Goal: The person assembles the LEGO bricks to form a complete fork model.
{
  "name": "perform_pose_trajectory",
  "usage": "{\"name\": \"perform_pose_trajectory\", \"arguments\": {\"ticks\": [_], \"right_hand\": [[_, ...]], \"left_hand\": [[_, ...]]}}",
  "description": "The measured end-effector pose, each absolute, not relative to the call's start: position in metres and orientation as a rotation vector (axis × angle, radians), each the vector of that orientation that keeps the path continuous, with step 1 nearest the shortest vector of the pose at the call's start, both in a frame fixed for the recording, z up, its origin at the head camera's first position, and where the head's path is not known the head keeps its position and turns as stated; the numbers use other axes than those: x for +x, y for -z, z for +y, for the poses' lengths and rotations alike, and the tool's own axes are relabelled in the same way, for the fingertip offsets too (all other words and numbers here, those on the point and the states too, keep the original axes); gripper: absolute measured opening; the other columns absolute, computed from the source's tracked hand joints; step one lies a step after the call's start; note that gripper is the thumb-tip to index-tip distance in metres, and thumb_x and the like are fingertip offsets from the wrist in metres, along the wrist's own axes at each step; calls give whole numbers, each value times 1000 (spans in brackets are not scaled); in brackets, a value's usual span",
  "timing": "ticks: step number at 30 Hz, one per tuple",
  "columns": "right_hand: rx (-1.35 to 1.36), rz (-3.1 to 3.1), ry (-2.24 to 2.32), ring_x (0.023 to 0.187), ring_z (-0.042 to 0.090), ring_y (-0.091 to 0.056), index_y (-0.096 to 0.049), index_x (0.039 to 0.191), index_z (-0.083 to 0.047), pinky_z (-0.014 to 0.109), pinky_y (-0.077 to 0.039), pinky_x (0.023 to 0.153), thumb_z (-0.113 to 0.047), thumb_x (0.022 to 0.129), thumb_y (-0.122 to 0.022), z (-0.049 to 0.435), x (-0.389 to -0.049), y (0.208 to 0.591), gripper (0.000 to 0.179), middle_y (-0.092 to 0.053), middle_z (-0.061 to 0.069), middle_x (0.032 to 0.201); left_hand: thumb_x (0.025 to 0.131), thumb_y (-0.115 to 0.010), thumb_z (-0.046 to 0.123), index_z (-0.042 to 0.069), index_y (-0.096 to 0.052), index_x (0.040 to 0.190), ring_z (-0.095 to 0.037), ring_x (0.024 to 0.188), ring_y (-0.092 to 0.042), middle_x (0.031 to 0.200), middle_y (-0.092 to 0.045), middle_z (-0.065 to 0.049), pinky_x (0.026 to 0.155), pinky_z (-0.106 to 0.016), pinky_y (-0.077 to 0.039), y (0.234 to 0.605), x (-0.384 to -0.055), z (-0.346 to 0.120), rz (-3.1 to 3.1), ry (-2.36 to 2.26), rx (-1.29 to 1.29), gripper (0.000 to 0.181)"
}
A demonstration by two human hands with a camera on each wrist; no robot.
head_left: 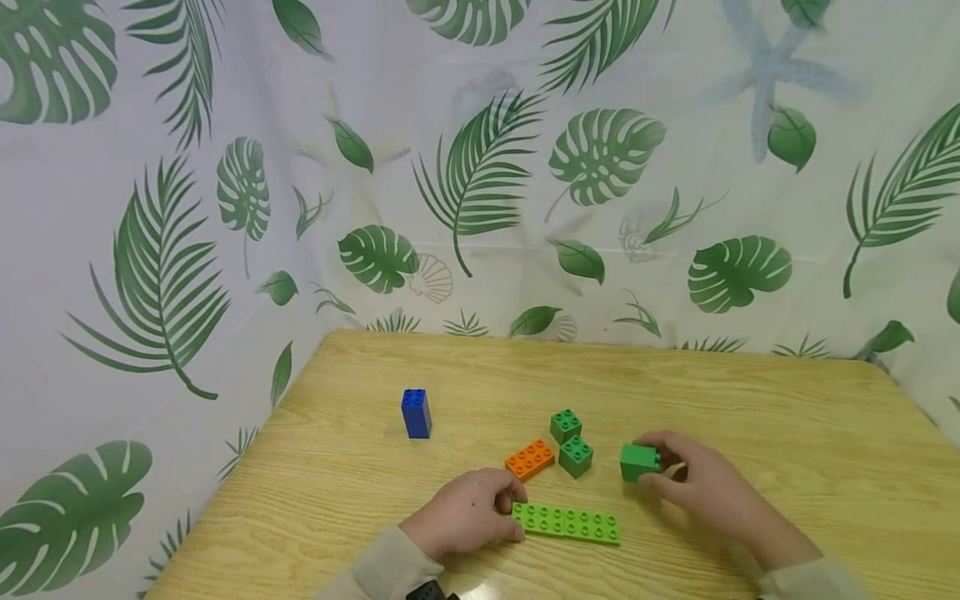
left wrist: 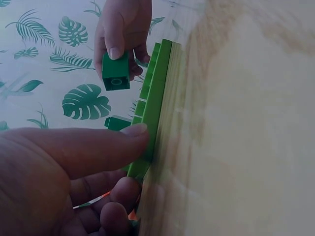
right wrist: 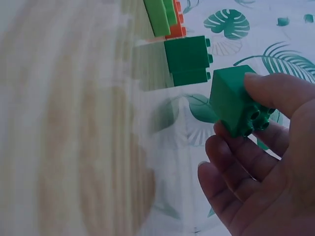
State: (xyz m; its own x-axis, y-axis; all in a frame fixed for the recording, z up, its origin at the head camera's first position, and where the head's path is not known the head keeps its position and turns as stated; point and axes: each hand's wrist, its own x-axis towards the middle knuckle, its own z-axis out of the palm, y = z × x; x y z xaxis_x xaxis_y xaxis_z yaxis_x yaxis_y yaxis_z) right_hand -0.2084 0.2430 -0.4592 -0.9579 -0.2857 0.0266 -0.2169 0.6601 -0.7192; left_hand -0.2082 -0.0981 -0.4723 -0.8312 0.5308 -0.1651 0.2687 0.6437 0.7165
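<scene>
Beyond the right end of the lime strip (head_left: 567,523), my right hand (head_left: 701,482) grips a green block (head_left: 637,463), studs palmward; my left hand (head_left: 471,512) pinches the strip's left end. Block looks light, stiff, maybe slick: I'd hold its smooth sides.

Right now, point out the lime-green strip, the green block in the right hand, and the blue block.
Lime-green strip (head_left: 565,523), head view: studded top, near the seam.
Held green block (right wrist: 228,96), right wrist view: smooth side.
Blue block (head_left: 416,422), head view: front face.
</scene>
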Motion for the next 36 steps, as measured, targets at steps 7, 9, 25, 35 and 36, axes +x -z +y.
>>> {"name": "perform_pose_trajectory", "arguments": {"ticks": [7, 9, 25, 35, 36], "right_hand": [[-617, 2729, 1204, 92, 10, -59, -63, 129, -11, 28, -54, 76, -37, 94, -73, 233, -192, 454, 45, -64, -5, 108], [-699, 2731, 1163, 90, 8, -58, -64, 130, -10, 28, -54, 74, -38, 95, -72, 230, -188, 454, 45, -62, -5, 108], [-745, 2687, 1068, 94, 6, -59, -65, 124, -14, 28, -54, 81, -43, 91, -75, 210, -177, 457, 44, -58, -6, 109], [-777, 2770, 969, 88, 1, -56, -69, 123, -19, 26, -53, 77, -45, 91, -74, 204, -173, 460, 41, -54, -12, 103], [-784, 2781, 957, 88, 1, -56, -69, 122, -20, 26, -53, 76, -44, 91, -75, 204, -173, 460, 41, -54, -13, 102]], "left_hand": [[82, -86, 23, 21, -70, 105, -11, 73, -52, 85, -59, 7, 65, -28, -43, 473, -208, -98, 2496, -1021, 620, 28], [83, -86, 23, 21, -70, 105, -11, 73, -52, 85, -58, 8, 65, -28, -43, 472, -209, -98, 2499, -1015, 624, 28], [84, -85, 23, 21, -70, 106, -11, 74, -52, 85, -58, 8, 66, -28, -43, 471, -207, -97, 2507, -990, 620, 27], [85, -84, 24, 20, -70, 108, -10, 74, -52, 85, -58, 8, 66, -28, -43, 470, -207, -97, 2505, -985, 646, 27], [85, -84, 24, 20, -70, 108, -10, 74, -52, 85, -58, 8, 66, -28, -44, 470, -207, -97, 2505, -984, 647, 27]]}}
